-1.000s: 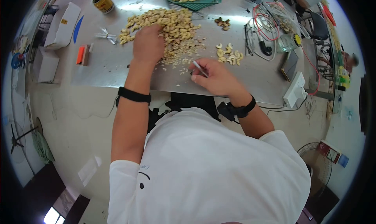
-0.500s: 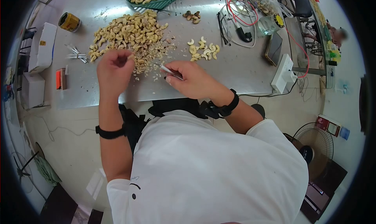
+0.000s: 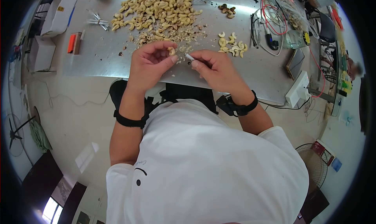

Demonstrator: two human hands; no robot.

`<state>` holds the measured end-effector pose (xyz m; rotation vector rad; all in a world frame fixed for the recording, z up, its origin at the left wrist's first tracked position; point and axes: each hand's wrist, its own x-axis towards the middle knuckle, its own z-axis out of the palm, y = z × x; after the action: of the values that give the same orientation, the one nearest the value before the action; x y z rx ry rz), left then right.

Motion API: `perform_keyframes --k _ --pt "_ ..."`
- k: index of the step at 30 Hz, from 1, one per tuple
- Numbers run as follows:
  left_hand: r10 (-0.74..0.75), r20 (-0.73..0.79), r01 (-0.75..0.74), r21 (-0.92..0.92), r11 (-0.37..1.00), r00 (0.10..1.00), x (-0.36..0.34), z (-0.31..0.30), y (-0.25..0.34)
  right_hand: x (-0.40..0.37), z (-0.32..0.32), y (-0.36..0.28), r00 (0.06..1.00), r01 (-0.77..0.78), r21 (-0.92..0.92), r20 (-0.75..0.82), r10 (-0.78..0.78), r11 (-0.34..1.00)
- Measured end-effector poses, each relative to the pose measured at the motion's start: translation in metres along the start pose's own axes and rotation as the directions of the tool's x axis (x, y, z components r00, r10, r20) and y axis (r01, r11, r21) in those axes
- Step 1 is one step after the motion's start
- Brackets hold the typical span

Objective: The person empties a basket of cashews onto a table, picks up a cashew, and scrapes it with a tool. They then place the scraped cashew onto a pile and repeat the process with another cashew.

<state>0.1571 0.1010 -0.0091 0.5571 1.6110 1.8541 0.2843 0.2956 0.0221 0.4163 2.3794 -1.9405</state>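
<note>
My left hand [image 3: 150, 65] pinches a cashew [image 3: 171, 51] between thumb and fingertips, above the front of the table. Just to its right, my right hand [image 3: 217, 69] is closed around a small slim tool with a whitish end [image 3: 189, 57]. That end points toward the cashew, and the rest of the tool is hidden in the fingers. Behind both hands lies a big heap of cashews [image 3: 160, 8], with peeled skins and crumbs [image 3: 178, 36] along its near side. A small group of paler cashews [image 3: 234, 46] rests to the right.
Several dark brown nuts [image 3: 227, 10] lie farther back. Cables [image 3: 270, 24], a jar [image 3: 294, 39], a phone [image 3: 295, 63] and a power strip [image 3: 298, 89] occupy the right side. At left are thin white sticks [image 3: 98, 21], an orange-and-brown box [image 3: 73, 43] and a white bin [image 3: 60, 12].
My left hand has come in from the heap's edge with a cashew, closer to my right hand. The whole view has shifted, so the table sits higher and farther right.
</note>
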Motion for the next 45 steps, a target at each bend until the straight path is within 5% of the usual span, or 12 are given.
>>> perform_keyframes --k 6,45 --pt "0.016 0.052 -0.013 -0.066 0.998 0.999 -0.006 -0.004 -0.006 0.001 0.004 0.000 0.986 0.164 -0.134 -0.004 -0.166 0.977" --pt "-0.058 0.095 0.065 -0.078 0.995 0.994 -0.018 -0.004 -0.004 -0.010 0.011 -0.003 0.947 0.250 -0.429 -0.079 -0.312 0.868"
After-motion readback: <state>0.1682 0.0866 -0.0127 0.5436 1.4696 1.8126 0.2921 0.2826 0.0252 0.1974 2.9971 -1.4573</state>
